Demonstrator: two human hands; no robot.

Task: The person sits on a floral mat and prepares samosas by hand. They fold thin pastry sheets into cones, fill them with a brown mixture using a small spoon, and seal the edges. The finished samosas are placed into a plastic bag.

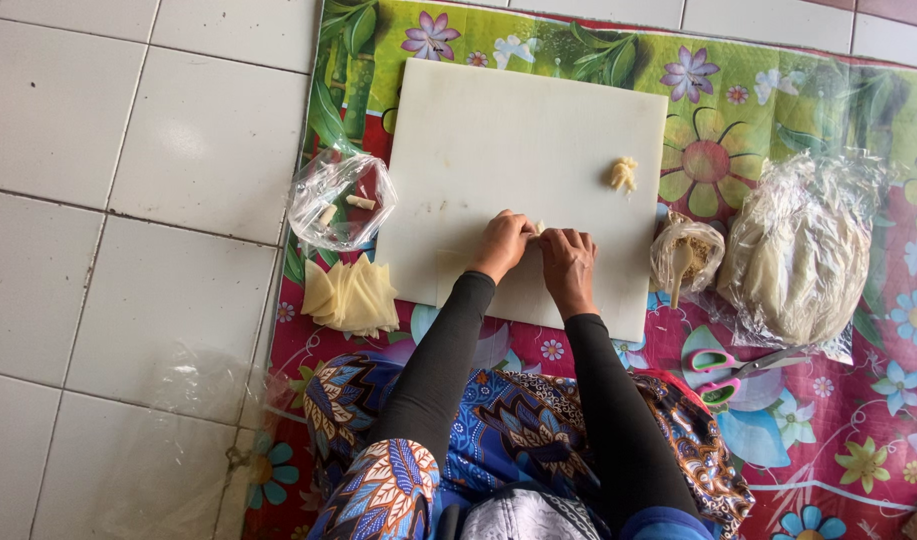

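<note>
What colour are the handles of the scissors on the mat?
Pink and green handles on the scissors, clearest in the head view, right of the person.

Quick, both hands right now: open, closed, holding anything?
Left hand: fingers curled, pinching a small pale wrapper piece on the white cutting board.
Right hand: closed on the same piece from the other side.

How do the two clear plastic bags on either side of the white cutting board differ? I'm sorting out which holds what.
The small bag left of the cutting board lies open and nearly empty, holding a few pale pieces. The large bag on the right is bulging, packed with a thick round stack of pale sheets. The small bag sits at the mat's edge by the tiles; the large one lies near pink-handled scissors. Both are transparent and rest on the floral mat.
</note>
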